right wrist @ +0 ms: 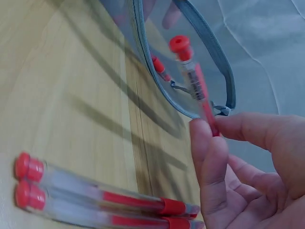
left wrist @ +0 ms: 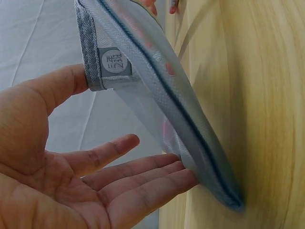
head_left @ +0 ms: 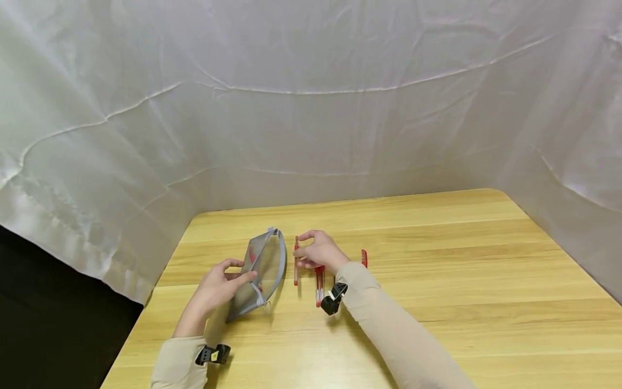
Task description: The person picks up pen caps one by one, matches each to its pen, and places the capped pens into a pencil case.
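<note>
My left hand (head_left: 214, 289) holds a grey see-through zip pouch (left wrist: 176, 109) with its mouth spread. In the left wrist view the thumb is at the rim beside a round label (left wrist: 115, 61), and the fairly straight fingers touch the pouch's side. Red-capped pieces (right wrist: 160, 67) show through the pouch wall. My right hand (head_left: 318, 252) pinches a clear pen with red ends (right wrist: 193, 78) between thumb and fingertips, right at the pouch mouth. Two similar red pens (right wrist: 95, 202) lie side by side on the table below that hand.
Another red-ended item (head_left: 364, 258) lies right of my right wrist, partly hidden by the sleeve. The wooden table (head_left: 461, 281) extends far to the right. Pale curtains (head_left: 311, 135) hang behind and at both sides; a dark area (head_left: 58, 313) lies past the left edge.
</note>
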### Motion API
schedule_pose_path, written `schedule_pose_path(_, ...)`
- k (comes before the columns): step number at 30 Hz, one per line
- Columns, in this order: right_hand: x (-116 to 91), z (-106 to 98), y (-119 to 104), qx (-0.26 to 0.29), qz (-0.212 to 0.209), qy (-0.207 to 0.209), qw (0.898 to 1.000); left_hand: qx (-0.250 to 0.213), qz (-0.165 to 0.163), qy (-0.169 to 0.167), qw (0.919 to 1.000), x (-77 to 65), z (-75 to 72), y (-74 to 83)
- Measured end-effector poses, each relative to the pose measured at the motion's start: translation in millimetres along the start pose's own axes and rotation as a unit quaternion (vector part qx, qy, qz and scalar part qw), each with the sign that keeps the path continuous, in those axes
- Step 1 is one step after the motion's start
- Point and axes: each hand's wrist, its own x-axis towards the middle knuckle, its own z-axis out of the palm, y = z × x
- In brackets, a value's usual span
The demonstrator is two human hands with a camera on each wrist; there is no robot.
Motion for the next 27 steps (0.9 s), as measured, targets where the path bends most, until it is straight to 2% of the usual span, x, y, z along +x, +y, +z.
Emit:
schedule_pose_path(5, -0.2, 4.6, -1.6, 0.033, -0.012, 0.010, 0.999, -0.006, 0.002, 0.001, 1.0000, 0.5, -0.1, 0.6)
schedule_pose_path(12, -3.2, 17.7, -4.8, 0.045, -0.033, 0.026, 0.998, -0.010, 0.001, 0.003, 0.9999, 1.1, 1.9, 1.7)
schedule_pose_path(27, -1.3, 42.7, -1.3, 0.007, -0.065, 0.041, 0.997, -0.027, -0.001, 0.004, 0.9996, 3.4, 2.7, 0.1)
